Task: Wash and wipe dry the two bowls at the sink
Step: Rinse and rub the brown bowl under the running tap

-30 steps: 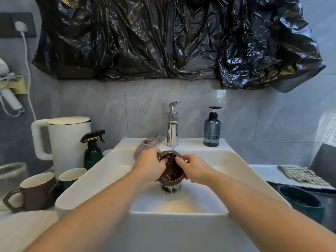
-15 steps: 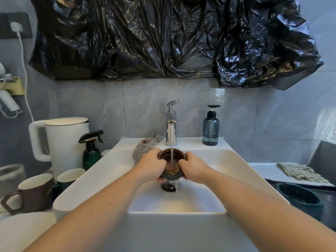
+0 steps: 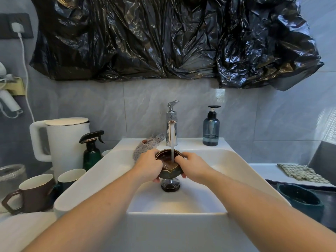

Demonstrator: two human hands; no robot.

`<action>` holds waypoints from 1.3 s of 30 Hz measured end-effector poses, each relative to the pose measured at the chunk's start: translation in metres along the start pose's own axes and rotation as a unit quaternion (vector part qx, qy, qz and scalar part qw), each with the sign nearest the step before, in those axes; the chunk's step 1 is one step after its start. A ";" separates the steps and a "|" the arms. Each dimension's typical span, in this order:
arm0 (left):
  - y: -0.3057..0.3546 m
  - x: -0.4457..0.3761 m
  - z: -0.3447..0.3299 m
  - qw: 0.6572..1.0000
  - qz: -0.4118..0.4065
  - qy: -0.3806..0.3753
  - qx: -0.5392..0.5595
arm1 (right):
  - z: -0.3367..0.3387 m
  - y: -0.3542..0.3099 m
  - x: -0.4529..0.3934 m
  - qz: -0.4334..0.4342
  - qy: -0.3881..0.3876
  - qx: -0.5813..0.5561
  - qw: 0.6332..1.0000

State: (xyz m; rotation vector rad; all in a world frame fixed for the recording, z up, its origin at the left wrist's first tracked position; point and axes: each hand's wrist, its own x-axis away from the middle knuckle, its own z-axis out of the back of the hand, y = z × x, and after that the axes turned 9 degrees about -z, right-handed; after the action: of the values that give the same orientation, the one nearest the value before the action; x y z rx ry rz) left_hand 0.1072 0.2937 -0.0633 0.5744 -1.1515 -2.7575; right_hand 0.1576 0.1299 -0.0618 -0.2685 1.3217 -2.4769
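A small brown bowl (image 3: 168, 164) with a dark green outside is held above the drain of the white sink (image 3: 227, 160). My left hand (image 3: 150, 165) grips its left side and my right hand (image 3: 192, 166) grips its right side, thumbs over the rim. Water runs from the chrome tap (image 3: 171, 131) straight into the bowl. A second, dark teal bowl (image 3: 300, 199) sits on the dark surface to the right of the sink. A checked cloth (image 3: 301, 172) lies on the white ledge at the right.
A patterned rag (image 3: 147, 145) lies on the sink's back ledge beside the tap, with a blue soap dispenser (image 3: 211, 130) to the right. At the left stand a white kettle (image 3: 65, 142), a green spray bottle (image 3: 91, 151), two mugs (image 3: 34, 191) and a glass jar (image 3: 11, 179).
The bowl was tilted toward me a second ago; both hands have turned it upright under the tap, and the stream now falls into it.
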 end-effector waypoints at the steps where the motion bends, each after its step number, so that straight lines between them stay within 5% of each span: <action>1: 0.000 0.000 0.000 1.000 0.000 0.004 0.000 | -0.001 0.000 -0.001 0.002 0.000 0.005 1.000; 17: -0.006 0.002 0.000 0.993 0.027 -0.061 -0.093 | 0.002 0.004 0.001 0.033 -0.060 0.033 0.997; 30: -0.005 -0.001 0.000 0.999 0.011 0.016 -0.037 | 0.000 0.003 -0.003 0.012 -0.019 0.047 0.999; 39: -0.001 -0.005 -0.003 0.986 -0.037 0.081 -0.138 | 0.001 0.002 -0.001 -0.024 -0.113 0.132 0.985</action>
State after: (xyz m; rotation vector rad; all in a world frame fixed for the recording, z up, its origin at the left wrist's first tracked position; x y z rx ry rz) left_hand 0.1128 0.2934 -0.0641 0.7996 -0.7119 -2.8000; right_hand 0.1594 0.1290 -0.0630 -0.5037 0.8962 -2.5365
